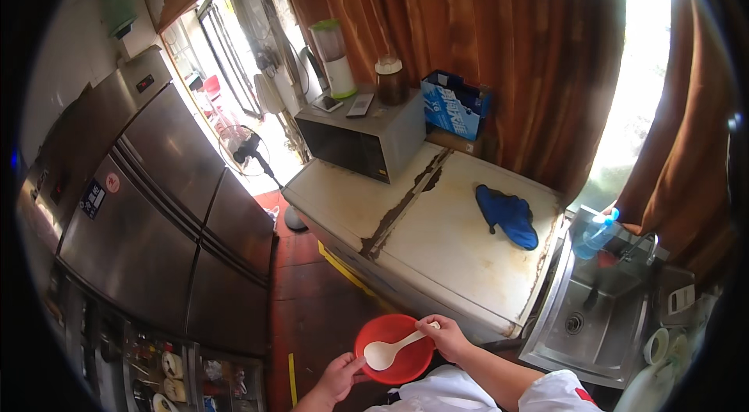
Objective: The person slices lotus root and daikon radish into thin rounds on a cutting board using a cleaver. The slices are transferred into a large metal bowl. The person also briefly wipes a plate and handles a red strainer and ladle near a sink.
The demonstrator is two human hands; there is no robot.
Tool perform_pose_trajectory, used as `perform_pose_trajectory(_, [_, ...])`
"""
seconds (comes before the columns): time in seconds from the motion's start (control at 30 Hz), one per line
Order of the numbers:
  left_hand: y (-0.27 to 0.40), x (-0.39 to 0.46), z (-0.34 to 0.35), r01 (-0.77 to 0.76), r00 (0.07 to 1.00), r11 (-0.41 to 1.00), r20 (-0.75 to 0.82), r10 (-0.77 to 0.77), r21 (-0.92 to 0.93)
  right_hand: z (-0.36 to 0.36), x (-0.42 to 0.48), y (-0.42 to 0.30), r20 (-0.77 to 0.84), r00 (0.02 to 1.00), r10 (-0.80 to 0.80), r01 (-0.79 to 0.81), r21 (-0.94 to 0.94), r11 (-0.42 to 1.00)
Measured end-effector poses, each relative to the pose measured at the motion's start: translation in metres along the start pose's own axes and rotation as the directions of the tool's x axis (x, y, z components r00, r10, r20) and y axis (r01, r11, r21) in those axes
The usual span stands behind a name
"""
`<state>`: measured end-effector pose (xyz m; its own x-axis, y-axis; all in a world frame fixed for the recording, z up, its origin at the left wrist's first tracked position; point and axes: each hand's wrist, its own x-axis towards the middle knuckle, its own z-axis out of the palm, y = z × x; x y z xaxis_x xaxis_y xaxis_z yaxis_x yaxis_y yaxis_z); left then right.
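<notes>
A round red plastic bowl [406,366] is held in front of my body, above the dark floor. Across its inside lies a white serving spoon [381,355], its scoop towards the bowl's left side and its handle at the upper right. My left hand [339,377] grips the bowl's left rim, the thumb close to the scoop. At the right rim my right hand [446,339] pinches the spoon's handle together with the bowl's edge. The fingers beneath the bowl are partly hidden.
A chest freezer [450,260] with a rusted lid carries a microwave oven [363,137] and a blue cloth item [508,216]. A stainless steel sink [603,318] stands at the right. Steel refrigerators [152,225] line the left; a pedestal fan [251,148] stands by the doorway.
</notes>
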<state>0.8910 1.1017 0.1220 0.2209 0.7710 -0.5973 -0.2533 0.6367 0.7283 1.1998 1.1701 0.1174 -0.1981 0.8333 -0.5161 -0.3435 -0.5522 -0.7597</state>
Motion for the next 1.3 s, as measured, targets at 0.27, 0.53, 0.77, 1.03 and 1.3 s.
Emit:
perform_pose_trajectory(0.27, [0.143, 0.093, 0.018, 0.138, 0.972, 0.944, 0.143, -0.188, 0.301, -0.018, 0.051, -0.054, -0.043, 0.998, -0.053, 0.054, 0.015, 0.998])
perform_pose_trajectory(0.53, [0.399, 0.320, 0.061, -0.522, 0.662, 0.064, 0.356, 0.660, 0.851, -0.051, 0.080, -0.098, -0.500, 0.834, -0.234, 0.438, 0.340, 0.832])
perform_pose_trajectory(0.77, [0.592, 0.478, 0.138, -0.268, 0.599, -0.338, 0.431, 0.675, 0.902, 0.040, 0.117, -0.139, -0.778, 0.561, -0.282, 0.614, 0.162, 0.773])
perform_pose_trajectory(1.03, [0.630, 0.510, 0.140, -0.270, 0.822, -0.230, 0.348, 0.450, 0.935, 0.130, 0.145, -0.173, -0.861, 0.351, -0.369, 0.711, -0.012, 0.703])
perform_pose_trajectory(1.3, [0.681, 0.503, 0.086, -0.289, 0.824, -0.605, 0.514, 0.237, 0.742, 0.170, 0.148, -0.136, -0.878, 0.312, -0.364, 0.798, 0.035, 0.601])
